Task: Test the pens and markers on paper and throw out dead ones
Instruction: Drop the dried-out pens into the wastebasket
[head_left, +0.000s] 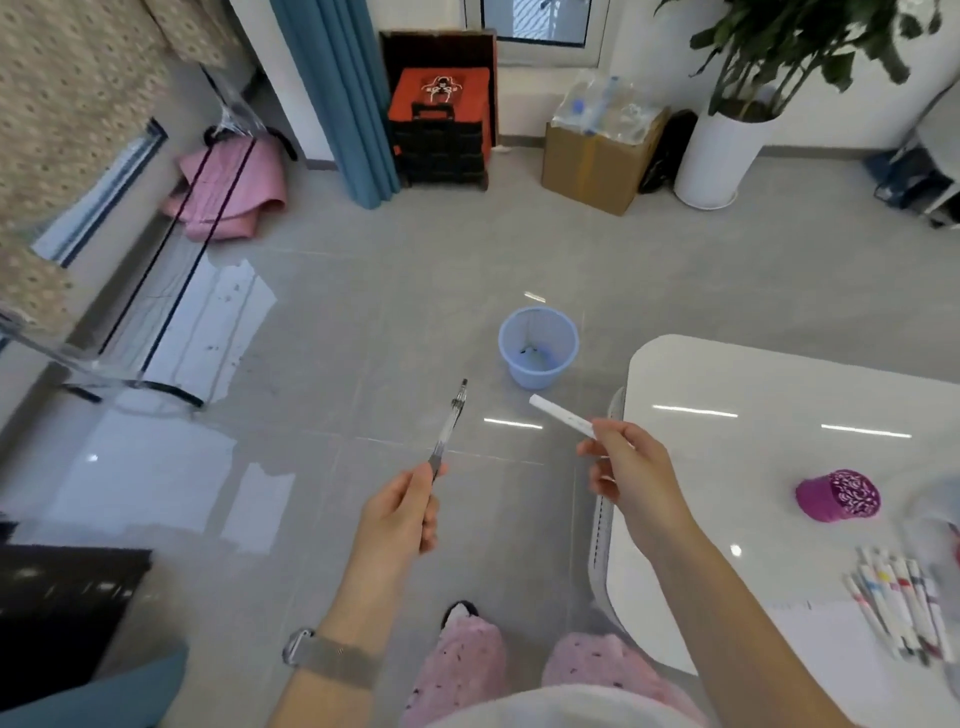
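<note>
My left hand grips a clear ballpoint pen by its lower end, tip pointing up and away over the floor. My right hand pinches a white marker that sticks out to the upper left. Both point toward a light blue mesh wastebasket standing on the grey floor a little beyond them, with something dark at its bottom. Several white markers lie in a row on a sheet of paper at the right edge of the white table.
A magenta patterned cap-like object rests on the table. Farther back stand a cardboard box, a white plant pot, a black and orange crate and a blue curtain. A clear chair is at left.
</note>
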